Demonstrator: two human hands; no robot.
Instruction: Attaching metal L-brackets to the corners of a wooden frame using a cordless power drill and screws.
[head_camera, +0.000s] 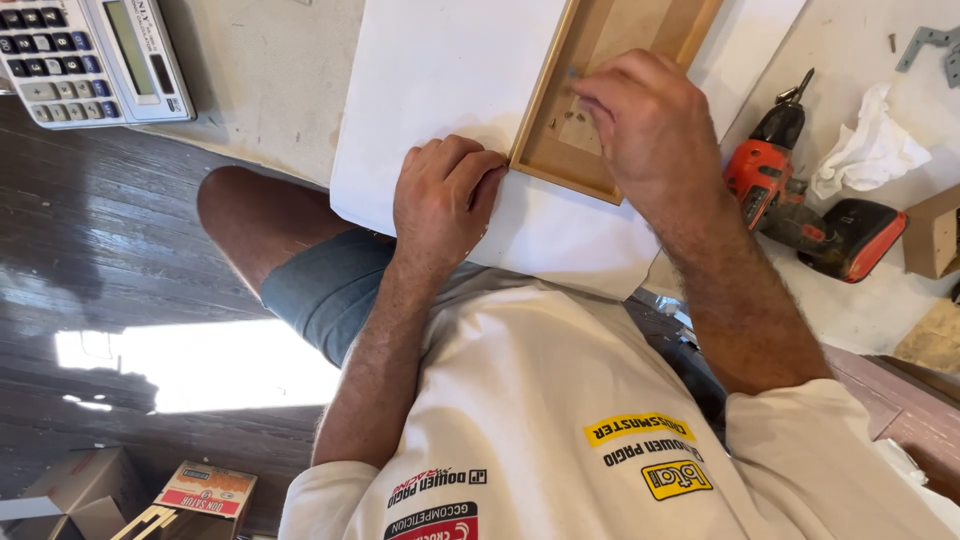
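**K:** Two hands on the job, both at the wooden frame (560, 150). Frame lies flat on a white sheet (440, 70), which hangs over the table (270, 80) edge toward the person.

**M:** Left hand?

**K:** Left hand (442, 195) is curled into a loose fist, fingers together, knuckles pressed on the sheet right against the frame's near-left edge. Nothing held in it that I can see.

**M:** Right?

**K:** Right hand (645, 125) reaches over the frame's near corner, fingertips bunched together inside the frame. Whether they pinch anything, cannot tell.

**M:** Around the frame?

**K:** Red-and-black cordless drill (800, 200) lies to its right, a crumpled white rag (870, 150) just past the drill. Grey calculator (90, 55) sits well left of the frame.
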